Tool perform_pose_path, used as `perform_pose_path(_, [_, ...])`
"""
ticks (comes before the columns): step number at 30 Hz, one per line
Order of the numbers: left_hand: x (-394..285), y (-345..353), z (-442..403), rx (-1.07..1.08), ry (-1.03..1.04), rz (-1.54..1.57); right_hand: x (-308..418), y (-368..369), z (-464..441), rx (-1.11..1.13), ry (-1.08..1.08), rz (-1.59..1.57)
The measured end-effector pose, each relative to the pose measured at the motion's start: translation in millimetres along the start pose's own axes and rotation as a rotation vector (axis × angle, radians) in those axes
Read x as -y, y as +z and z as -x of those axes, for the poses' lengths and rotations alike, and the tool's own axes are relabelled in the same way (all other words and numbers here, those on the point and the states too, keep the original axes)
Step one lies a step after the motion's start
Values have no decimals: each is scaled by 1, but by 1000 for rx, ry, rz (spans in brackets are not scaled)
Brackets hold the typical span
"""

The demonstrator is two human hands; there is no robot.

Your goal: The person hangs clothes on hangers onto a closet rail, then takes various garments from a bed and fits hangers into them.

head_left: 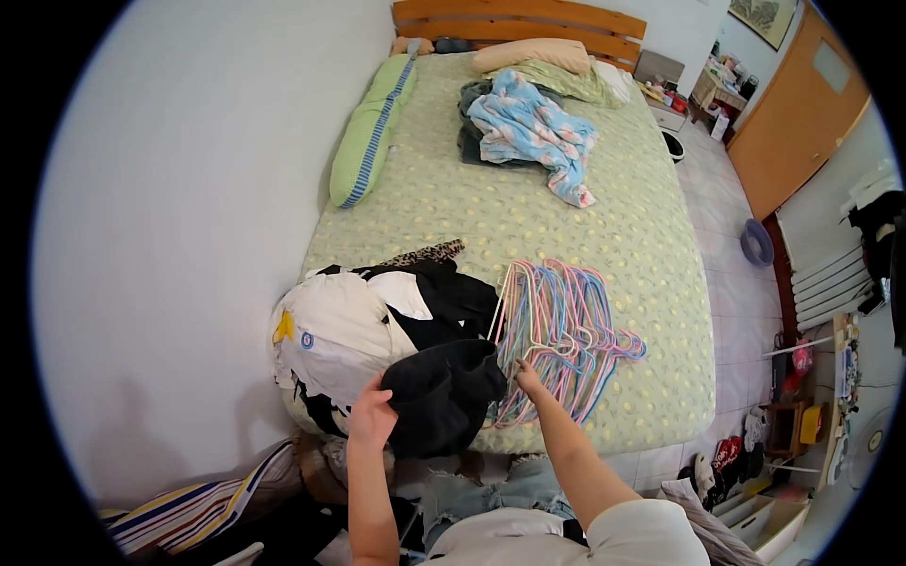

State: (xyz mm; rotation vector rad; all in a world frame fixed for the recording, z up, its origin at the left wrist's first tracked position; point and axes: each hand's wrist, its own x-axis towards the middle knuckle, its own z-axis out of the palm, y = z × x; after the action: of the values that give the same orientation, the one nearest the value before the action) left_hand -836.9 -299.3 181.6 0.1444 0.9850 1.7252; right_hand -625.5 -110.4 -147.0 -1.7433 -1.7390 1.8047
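My left hand (372, 417) grips the edge of a black garment (444, 396) and holds it up at the near edge of the bed. What kind of garment it is I cannot make out. My right hand (528, 376) is at the left side of a heap of pink, blue and white clothes hangers (566, 325), close to the garment's right edge. Its fingers look closed, but whatever they hold is too small to tell. Beyond my left hand lies a pile of clothes, with a white garment (340, 321) on top and black ones beside it.
The bed (651, 255) carries a green bolster (363, 141) along the wall, a crumpled blue patterned cloth (528, 123), and pillows (533, 55) by the wooden headboard. A striped cloth (203, 509) lies at lower left. On the right floor are a purple basin (757, 243) and shoes.
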Motion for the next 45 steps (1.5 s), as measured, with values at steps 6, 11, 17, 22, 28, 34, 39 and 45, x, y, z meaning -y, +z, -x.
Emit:
perform_pose_path(6, [-29,-5,25,-86,-7,151,30,8,3,145,-49,-452])
perform_pose_path(11, [-53,4,31,-116,41,94,82,16,31,87,-235,-523])
perform_pose_path(17, [-71,33,28,-125,190,-350,126,-19,60,35,-363,-481])
perform_pose_path(22, [-92,56,15,-90,330,-633,162,-82,98,-355,-997,-66])
perform_pose_path(28, [-120,78,-5,-185,754,-756,259,-175,244,-547,-1021,279])
perform_pose_path(34, [-139,109,-10,-469,1080,-1182,297,-205,315,-697,-1353,357])
perform_pose_path(39, [-124,128,-4,-441,1289,-1343,306,-204,335,-759,-1498,329])
perform_pose_path(45, [-127,139,2,-600,1437,-1366,310,-201,346,-720,-1574,285])
